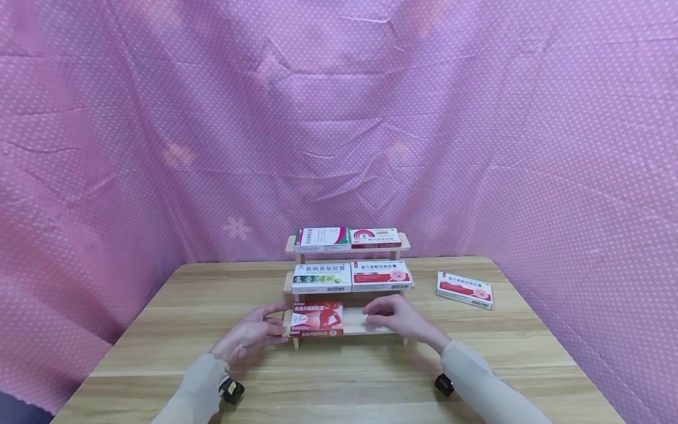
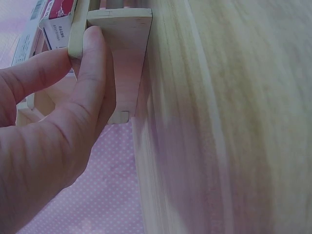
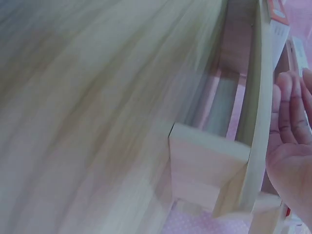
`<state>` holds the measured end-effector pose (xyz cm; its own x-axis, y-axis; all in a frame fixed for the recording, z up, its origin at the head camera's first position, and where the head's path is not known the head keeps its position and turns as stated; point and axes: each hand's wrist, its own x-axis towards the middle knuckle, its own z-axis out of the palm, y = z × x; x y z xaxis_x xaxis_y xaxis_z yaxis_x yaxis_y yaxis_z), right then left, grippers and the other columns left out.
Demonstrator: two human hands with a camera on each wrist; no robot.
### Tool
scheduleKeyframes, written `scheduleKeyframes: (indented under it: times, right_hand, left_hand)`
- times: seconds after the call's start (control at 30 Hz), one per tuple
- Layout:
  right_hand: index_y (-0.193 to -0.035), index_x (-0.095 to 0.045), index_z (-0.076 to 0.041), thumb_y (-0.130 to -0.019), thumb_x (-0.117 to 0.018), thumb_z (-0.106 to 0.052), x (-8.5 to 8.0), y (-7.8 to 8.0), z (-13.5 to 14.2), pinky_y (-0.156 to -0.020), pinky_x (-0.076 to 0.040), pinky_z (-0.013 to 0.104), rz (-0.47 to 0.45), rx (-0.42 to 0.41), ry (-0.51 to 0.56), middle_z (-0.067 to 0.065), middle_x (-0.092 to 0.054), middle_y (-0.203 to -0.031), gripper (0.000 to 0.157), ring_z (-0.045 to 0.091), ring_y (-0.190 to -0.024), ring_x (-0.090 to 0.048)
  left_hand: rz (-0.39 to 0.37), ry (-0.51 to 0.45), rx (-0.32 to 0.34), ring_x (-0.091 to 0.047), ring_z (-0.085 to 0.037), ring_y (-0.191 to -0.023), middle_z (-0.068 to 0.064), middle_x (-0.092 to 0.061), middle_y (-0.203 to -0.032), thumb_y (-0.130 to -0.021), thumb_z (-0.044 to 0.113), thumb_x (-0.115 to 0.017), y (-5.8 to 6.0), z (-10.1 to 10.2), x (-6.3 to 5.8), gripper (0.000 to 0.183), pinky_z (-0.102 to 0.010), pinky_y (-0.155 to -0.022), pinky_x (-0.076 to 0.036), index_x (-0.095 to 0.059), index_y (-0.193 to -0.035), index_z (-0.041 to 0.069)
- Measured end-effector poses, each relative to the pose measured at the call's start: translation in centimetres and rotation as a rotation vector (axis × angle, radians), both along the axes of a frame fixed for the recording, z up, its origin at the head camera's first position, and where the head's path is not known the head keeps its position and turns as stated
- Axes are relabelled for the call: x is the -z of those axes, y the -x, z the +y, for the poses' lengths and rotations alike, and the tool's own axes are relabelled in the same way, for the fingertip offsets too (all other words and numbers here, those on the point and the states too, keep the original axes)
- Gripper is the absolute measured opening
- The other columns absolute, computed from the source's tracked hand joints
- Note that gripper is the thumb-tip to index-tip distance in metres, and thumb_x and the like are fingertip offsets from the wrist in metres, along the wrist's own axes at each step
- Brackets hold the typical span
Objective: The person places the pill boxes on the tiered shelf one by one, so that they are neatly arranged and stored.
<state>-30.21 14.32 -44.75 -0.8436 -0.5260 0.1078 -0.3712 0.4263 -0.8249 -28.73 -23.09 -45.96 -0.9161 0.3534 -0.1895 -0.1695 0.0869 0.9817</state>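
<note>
My left hand (image 1: 253, 331) pinches the left end of the bottom step of a three-tier wooden display rack (image 1: 371, 327). In the left wrist view, the thumb and fingers (image 2: 92, 68) grip the end of that board from both faces. A red medicine box (image 1: 316, 319) lies on the same step, just right of this hand. Over the right part of the bottom step is my right hand (image 1: 394, 318), its fingers loosely bent with nothing held. The right wrist view shows its bare palm and fingers (image 3: 287, 117) beside the step.
Two medicine boxes lie on the middle step, a green-and-white one (image 1: 321, 278) and a red-and-white one (image 1: 381, 275). The top step bears two more (image 1: 323, 237). Another red-and-white box (image 1: 464, 290) lies on the wooden table (image 1: 339, 383) at right. Pink cloth (image 1: 339, 118) hangs behind.
</note>
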Motion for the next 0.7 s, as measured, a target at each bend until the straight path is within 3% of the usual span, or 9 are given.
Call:
scheduleKeyframes:
  times: [0.2, 0.33, 0.53, 0.7]
  right_hand:
    - [-0.101, -0.073, -0.016, -0.093, -0.067, -0.027, 0.1, 0.1, 1.2, -0.067, -0.054, 0.026, 0.045, 0.029, -0.002, 0.000, -0.071, -0.091, 0.015, 0.015, -0.080, -0.062]
    - [-0.096, -0.074, -0.014, -0.091, -0.069, -0.028, 0.4, 0.5, 2.4, -0.063, -0.053, 0.023, 0.072, 0.054, 0.037, 0.002, -0.070, -0.082, 0.016, 0.011, -0.073, -0.061]
    - [-0.096, -0.070, 0.000, -0.091, -0.070, -0.025, 0.1, 0.3, 4.2, -0.045, -0.045, 0.019, 0.020, 0.095, 0.180, 0.003, -0.062, -0.068, 0.026, 0.007, -0.055, -0.052]
    - [-0.095, -0.066, 0.007, -0.093, -0.067, -0.016, 0.0, 0.2, 5.8, -0.040, -0.038, 0.017, 0.030, 0.117, 0.347, -0.002, -0.060, -0.064, 0.023, 0.004, -0.049, -0.046]
  left_hand:
    - [0.003, 0.006, -0.005, -0.066, -0.027, -0.097, -0.031, -0.050, -0.123, -0.085, -0.010, -0.059, 0.0, 0.0, 0.0, 0.073, -0.041, -0.095, -0.057, -0.025, -0.149, -0.009]
    - [-0.001, 0.002, 0.000, -0.066, -0.027, -0.097, -0.030, -0.050, -0.121, -0.085, -0.010, -0.059, 0.0, -0.1, 0.1, 0.073, -0.041, -0.095, -0.057, -0.024, -0.150, -0.008]
    - [0.004, 0.001, 0.010, -0.066, -0.027, -0.099, -0.031, -0.049, -0.125, -0.086, -0.009, -0.059, -0.1, -0.1, 0.0, 0.074, -0.042, -0.095, -0.057, -0.023, -0.150, -0.008]
    - [0.021, -0.001, 0.033, -0.067, -0.028, -0.100, -0.033, -0.050, -0.127, -0.088, -0.007, -0.057, 0.0, -0.1, 0.0, 0.074, -0.042, -0.096, -0.057, -0.019, -0.151, -0.008]
